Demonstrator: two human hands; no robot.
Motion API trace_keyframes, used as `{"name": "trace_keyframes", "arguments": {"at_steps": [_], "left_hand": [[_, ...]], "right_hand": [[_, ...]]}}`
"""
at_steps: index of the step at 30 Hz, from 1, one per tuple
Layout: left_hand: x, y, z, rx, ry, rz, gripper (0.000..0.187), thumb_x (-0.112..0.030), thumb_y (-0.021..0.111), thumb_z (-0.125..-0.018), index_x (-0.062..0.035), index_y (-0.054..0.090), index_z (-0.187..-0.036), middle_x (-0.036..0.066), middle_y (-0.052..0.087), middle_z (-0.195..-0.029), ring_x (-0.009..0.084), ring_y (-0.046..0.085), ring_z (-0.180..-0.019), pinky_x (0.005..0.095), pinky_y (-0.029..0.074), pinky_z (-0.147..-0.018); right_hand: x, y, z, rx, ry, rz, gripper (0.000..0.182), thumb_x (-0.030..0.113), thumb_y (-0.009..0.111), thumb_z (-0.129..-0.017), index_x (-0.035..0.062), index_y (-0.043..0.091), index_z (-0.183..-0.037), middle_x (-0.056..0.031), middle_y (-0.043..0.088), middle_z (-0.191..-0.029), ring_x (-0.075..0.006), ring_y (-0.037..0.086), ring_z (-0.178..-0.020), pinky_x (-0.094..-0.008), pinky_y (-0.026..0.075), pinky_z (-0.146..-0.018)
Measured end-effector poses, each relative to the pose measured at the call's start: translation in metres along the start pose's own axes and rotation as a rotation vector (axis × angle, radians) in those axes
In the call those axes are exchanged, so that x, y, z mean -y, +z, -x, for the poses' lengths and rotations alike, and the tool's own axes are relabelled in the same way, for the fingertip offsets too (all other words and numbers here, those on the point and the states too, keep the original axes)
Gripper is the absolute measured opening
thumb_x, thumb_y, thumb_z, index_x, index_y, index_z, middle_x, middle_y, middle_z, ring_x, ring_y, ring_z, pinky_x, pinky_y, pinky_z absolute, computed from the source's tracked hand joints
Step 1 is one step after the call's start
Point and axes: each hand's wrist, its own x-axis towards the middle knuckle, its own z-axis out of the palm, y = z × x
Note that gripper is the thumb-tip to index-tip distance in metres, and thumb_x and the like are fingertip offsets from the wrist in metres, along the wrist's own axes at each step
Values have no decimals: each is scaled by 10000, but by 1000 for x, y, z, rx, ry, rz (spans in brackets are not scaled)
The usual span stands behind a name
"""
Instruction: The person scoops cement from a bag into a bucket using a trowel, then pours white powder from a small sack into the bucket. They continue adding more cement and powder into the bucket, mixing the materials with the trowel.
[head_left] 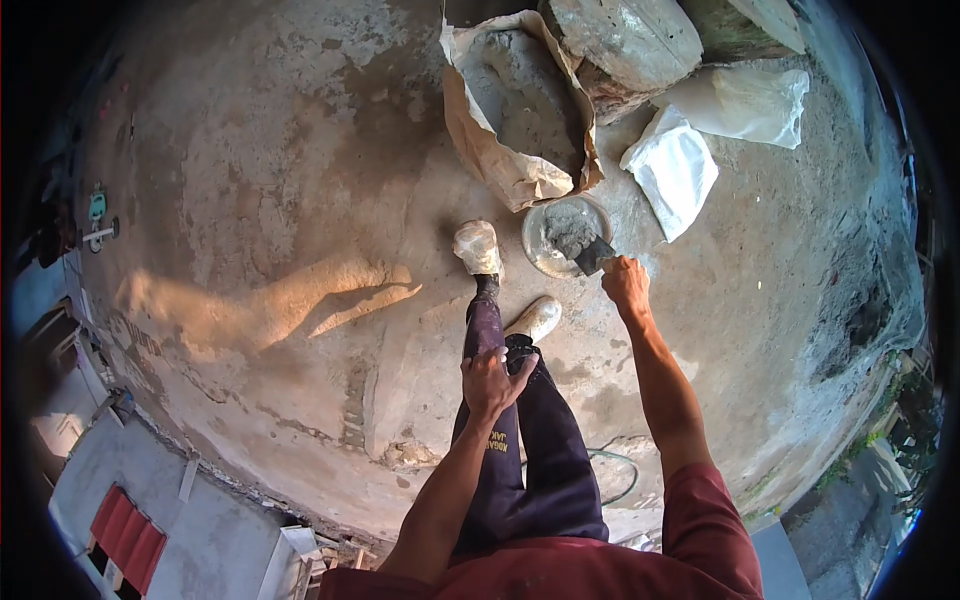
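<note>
Trowel (592, 254) — a small mason's tool with a dark, flat blade smeared grey — sits in the head view with its blade over the near rim of a round pan (540, 262) that holds a heap of grey cement mix (567, 228). Its long axis runs on a slant, from the handle at the lower right, hidden in the grip, up and to the left, so the blade points into the pan and toward the heap. The right hand (626, 282) has its fingers clenched around the handle, the arm reaching straight out from a red sleeve. The left hand (492, 383) rests on the person's bent knee, over dark trousers, fingers spread flat and grasping nothing. The pan stands on a rough, patchy concrete floor (250, 180), just right of a mortar-crusted shoe (478, 247); a second shoe (535, 320) stands nearer, below the pan. Just beyond the pan an open brown paper sack (500, 160) shows grey powder inside — beside it a large stone block (625, 40) and two white plastic bags (675, 170), one near the pan, one further off.
</note>
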Motion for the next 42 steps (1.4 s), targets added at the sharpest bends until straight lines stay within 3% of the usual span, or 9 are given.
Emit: {"name": "trace_keyframes", "arguments": {"at_steps": [14,20,21,29,32,36,38,39,42], "left_hand": [[-5,-7,-9,42,-3,37,616,-593,721,-857,2,733,-1018,173,748,-935,308,706,-880,424,461,-919],[-2,-6,-10,32,8,36,621,-593,725,-852,2,729,-1029,161,747,-940,302,705,-875,423,464,-922],[-1,-4,-10,7,27,23,619,-594,727,-850,0,732,-1021,156,747,-930,303,705,-868,424,465,-917],[-2,-5,-12,2,27,4,616,-603,739,-833,-4,747,-975,135,746,-875,304,708,-830,414,478,-899],[0,-3,-14,-74,66,6,631,-610,740,-828,2,745,-982,143,743,-865,305,707,-818,412,483,-889],[-7,-11,-20,1,13,73,633,-611,742,-824,8,739,-955,148,742,-855,306,704,-804,416,486,-881],[-9,-13,-19,37,3,65,631,-610,743,-824,10,736,-944,148,742,-851,306,704,-800,414,486,-881],[-10,-14,-20,36,7,33,631,-610,743,-824,10,736,-941,150,742,-847,308,704,-797,414,487,-881],[-3,-3,-17,-17,38,8,634,-608,744,-823,15,738,-942,158,741,-843,314,705,-798,419,488,-882]], "right_hand": [[9,-21,-36,-28,41,21,266,232,651,-810,9,751,-917,-282,712,-920,-472,696,-867,-513,563,-812],[14,26,-31,-61,60,-17,213,228,649,-820,111,772,-948,-243,720,-929,-445,691,-904,-504,564,-821],[7,30,-27,56,41,-6,269,329,634,-897,103,757,-975,-210,718,-936,-443,658,-874,-528,537,-792],[3,21,4,115,-23,-14,243,296,639,-873,103,754,-965,-217,715,-943,-432,669,-898,-527,535,-804],[0,17,3,115,6,23,178,241,628,-847,141,761,-909,-181,734,-917,-414,696,-869,-498,569,-793],[-14,5,4,63,67,-57,328,375,654,-873,63,756,-858,-204,723,-807,-434,690,-737,-482,572,-735],[-8,-8,7,184,207,-218,378,402,680,-865,37,747,-793,-177,707,-690,-364,698,-629,-425,576,-672],[-4,-14,11,212,289,-394,444,417,695,-853,-6,720,-722,-135,683,-614,-247,687,-547,-364,565,-609],[2,-9,1,392,383,-373,521,477,686,-880,-14,713,-707,-91,689,-632,-156,650,-517,-313,545,-548]]}}
